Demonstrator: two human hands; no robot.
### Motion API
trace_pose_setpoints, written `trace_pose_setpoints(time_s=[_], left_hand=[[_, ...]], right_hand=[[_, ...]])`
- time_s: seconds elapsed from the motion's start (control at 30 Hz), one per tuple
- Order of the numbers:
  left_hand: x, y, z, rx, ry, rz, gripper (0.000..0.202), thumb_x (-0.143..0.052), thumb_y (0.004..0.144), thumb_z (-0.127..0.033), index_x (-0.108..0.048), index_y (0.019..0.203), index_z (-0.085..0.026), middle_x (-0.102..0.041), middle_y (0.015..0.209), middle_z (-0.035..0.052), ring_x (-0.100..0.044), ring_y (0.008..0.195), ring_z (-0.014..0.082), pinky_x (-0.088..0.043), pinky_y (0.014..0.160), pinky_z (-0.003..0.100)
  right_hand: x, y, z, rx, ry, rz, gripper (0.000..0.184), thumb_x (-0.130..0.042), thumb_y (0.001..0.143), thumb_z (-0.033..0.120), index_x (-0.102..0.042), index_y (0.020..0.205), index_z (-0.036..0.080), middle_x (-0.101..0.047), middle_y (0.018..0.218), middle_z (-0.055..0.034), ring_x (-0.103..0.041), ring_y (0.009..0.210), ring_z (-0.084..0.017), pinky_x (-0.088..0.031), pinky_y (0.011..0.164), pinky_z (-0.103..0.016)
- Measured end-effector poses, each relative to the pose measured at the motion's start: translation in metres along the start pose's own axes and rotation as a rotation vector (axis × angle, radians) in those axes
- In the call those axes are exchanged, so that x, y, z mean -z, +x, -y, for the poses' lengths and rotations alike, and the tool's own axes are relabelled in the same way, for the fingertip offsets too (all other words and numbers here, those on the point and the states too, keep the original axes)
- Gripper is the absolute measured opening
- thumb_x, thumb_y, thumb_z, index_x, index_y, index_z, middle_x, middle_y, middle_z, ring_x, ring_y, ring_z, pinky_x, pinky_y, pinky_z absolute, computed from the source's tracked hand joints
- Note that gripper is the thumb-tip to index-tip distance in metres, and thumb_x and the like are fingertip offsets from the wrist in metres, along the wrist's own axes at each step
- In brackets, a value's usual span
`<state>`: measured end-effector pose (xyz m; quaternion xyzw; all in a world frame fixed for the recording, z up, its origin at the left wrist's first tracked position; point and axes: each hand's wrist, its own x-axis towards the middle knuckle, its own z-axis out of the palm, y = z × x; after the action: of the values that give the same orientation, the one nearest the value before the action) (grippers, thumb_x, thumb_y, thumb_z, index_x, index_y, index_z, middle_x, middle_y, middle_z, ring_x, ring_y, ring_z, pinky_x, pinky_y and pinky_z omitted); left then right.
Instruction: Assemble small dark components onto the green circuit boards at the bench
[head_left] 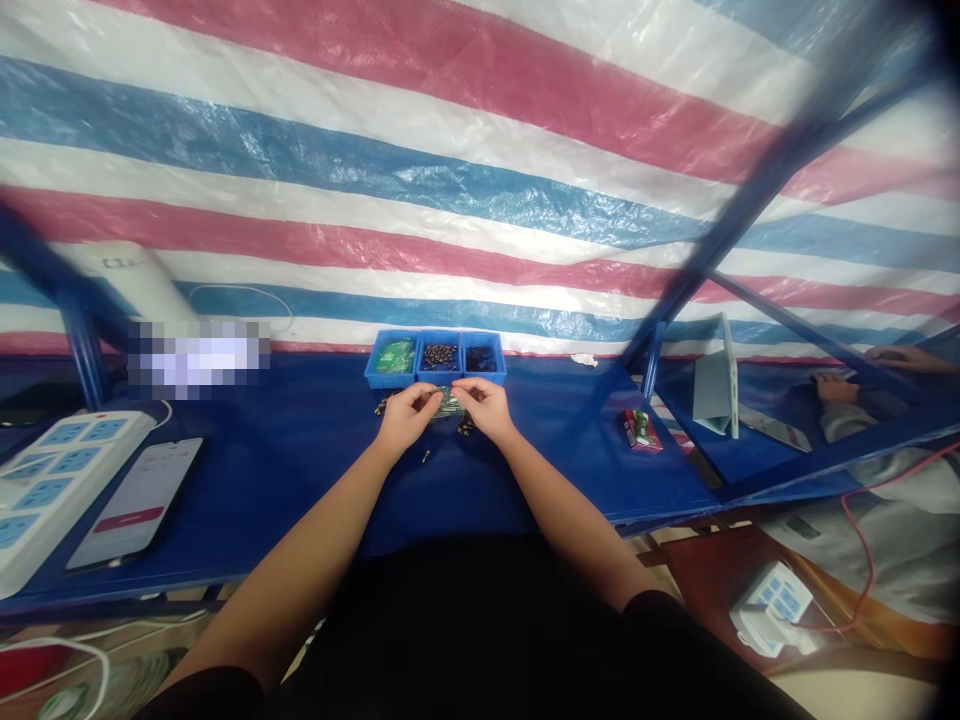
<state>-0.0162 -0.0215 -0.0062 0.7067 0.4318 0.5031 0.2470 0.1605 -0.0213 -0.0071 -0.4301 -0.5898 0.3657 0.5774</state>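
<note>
Both my hands meet over the blue table [300, 480], just in front of three joined blue bins. Between the fingertips of my left hand [405, 415] and my right hand [486, 408] is a small green circuit board [448, 404], gripped at both ends. Green boards fill the left bin [394, 356]. The middle bin [440, 357] holds small brass-and-black parts, and the right bin [484, 357] holds dark parts. Loose small parts [466, 425] lie partly hidden beside my right hand, with more by my left. A single small brass-coloured part [426, 456] lies nearer me.
On the left are a power strip [71, 480], a phone [139, 500] and a white cylinder [146, 285]. To the right are a small red box [640, 430], a blue metal frame [690, 255] and a tablet on a stand [716, 380]. Another person's hand [836, 388] rests beyond the frame.
</note>
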Motion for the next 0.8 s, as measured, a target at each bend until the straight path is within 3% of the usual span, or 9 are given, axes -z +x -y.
trace_pose_setpoints(time_s=[0.17, 0.4, 0.53, 0.63, 0.8], left_hand=[[-0.002, 0.0, 0.002, 0.079, -0.128, 0.004, 0.027, -0.061, 0.082, -0.046, -0.065, 0.083, -0.018, -0.053, 0.053, -0.0036, -0.049, 0.046, 0.0103, -0.042, 0.047, 0.022], [-0.002, 0.001, 0.001, 0.161, -0.141, -0.051, 0.029, -0.063, 0.082, -0.046, -0.066, 0.087, -0.018, -0.053, 0.044, -0.0051, -0.048, 0.037, 0.01, -0.043, 0.043, 0.022], [-0.001, -0.001, -0.001, 0.104, -0.167, -0.049, 0.034, -0.063, 0.082, -0.047, -0.066, 0.097, -0.018, -0.069, 0.069, 0.003, -0.063, 0.054, 0.015, -0.053, 0.054, 0.026], [0.001, -0.001, -0.004, 0.008, -0.139, -0.061, 0.034, -0.064, 0.081, -0.045, -0.065, 0.103, -0.019, -0.071, 0.096, 0.0076, -0.068, 0.075, 0.0173, -0.056, 0.07, 0.029], [-0.001, 0.0, -0.002, -0.018, -0.097, -0.079, 0.026, -0.063, 0.082, -0.041, -0.066, 0.094, -0.018, -0.07, 0.087, 0.0054, -0.067, 0.074, 0.0161, -0.054, 0.067, 0.027]], right_hand=[[0.0, 0.001, -0.001, -0.009, 0.064, -0.013, 0.043, -0.073, 0.071, 0.046, -0.068, 0.107, 0.022, -0.068, 0.08, -0.0018, -0.062, 0.071, -0.015, -0.052, 0.068, -0.028], [0.0, 0.001, 0.0, -0.049, 0.032, -0.045, 0.033, -0.071, 0.072, 0.049, -0.072, 0.086, 0.019, -0.067, 0.07, -0.0018, -0.061, 0.064, -0.016, -0.052, 0.067, -0.03], [0.002, 0.001, 0.008, -0.082, 0.107, -0.002, 0.034, -0.066, 0.076, 0.052, -0.07, 0.084, 0.019, -0.07, 0.073, -0.0041, -0.066, 0.07, -0.019, -0.053, 0.07, -0.032], [0.003, 0.0, 0.012, -0.02, 0.071, -0.003, 0.03, -0.066, 0.077, 0.049, -0.07, 0.082, 0.019, -0.071, 0.083, -0.0054, -0.066, 0.076, -0.019, -0.052, 0.07, -0.031], [0.003, -0.001, 0.008, 0.085, -0.049, -0.006, 0.021, -0.068, 0.076, 0.04, -0.07, 0.082, 0.02, -0.071, 0.087, -0.0052, -0.065, 0.08, -0.019, -0.05, 0.068, -0.03]])
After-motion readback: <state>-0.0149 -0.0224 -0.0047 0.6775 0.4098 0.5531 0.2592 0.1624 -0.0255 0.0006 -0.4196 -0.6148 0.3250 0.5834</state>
